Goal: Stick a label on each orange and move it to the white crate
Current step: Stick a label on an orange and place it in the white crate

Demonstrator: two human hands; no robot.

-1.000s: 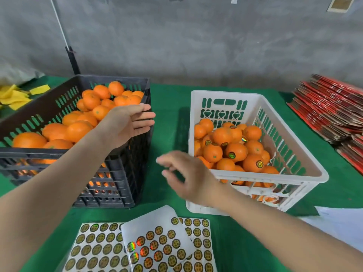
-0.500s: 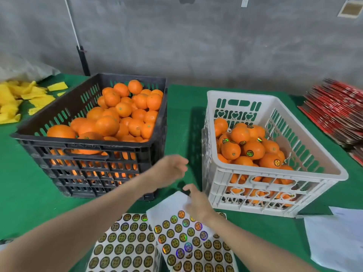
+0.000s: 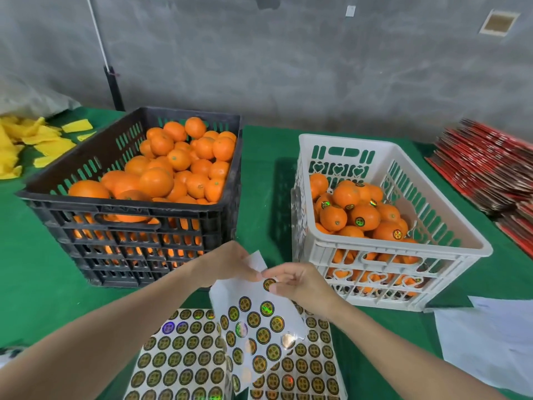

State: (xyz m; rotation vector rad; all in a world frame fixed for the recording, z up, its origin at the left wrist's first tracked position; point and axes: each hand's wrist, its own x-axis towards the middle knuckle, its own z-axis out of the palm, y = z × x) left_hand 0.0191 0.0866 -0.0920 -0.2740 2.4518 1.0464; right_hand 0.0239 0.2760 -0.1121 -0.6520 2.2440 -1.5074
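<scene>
Far left lie yellow scraps on the green table. Next to them stands the black crate, heaped with bare oranges that wait for labels. Near its front right corner the left hand pinches the top corner of a loose label sheet and holds it up off the flat sheets lying on the near table. Just beside it the right hand has its fingers closed on a single round label at the sheet's upper edge, apparently peeling it away. The label looks thin, light and floppy, with a sticky back, so it is best held by its rim alone, lest it curl and stick to itself or to a fingertip. An orange should be firm, round and apt to roll, light enough for one hand; the top of the heap, with fingers cupped around it, seems the place to take one. To the right the white crate holds labelled oranges, part full. Beyond it lie white paper near and a red stack farther off.
</scene>
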